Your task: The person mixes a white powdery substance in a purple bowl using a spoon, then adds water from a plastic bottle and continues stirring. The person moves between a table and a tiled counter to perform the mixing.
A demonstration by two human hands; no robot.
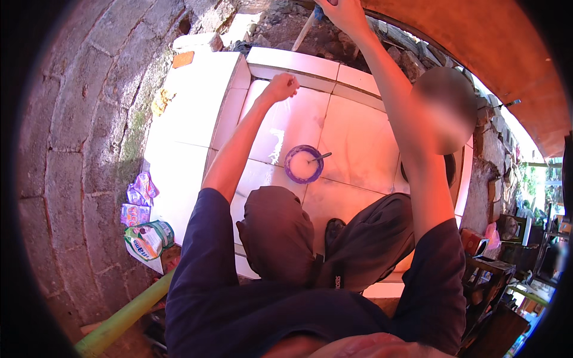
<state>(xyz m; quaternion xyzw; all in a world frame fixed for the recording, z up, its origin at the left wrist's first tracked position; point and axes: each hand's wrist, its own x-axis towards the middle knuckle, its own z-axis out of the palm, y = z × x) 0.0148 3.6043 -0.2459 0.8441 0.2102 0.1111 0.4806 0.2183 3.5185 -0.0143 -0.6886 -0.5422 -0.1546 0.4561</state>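
Observation:
My left hand hangs over the white tiled basin floor, its fingers curled in; whether anything is between them I cannot make out. Faint pale streaks show just below it. My right arm reaches to the top edge, where the right hand is partly cut off. Close beside that hand is a wooden stick with a blue part at its upper end; whether the fingers touch it is unclear. Between my knees and left hand stands a purple-rimmed bowl of whitish liquid, a spoon leaning in it.
A raised tiled ledge runs along the left, with an orange block, a yellow crumpled thing, purple packets and a green-white pack. A stone block wall rises beyond. A green pole crosses lower left.

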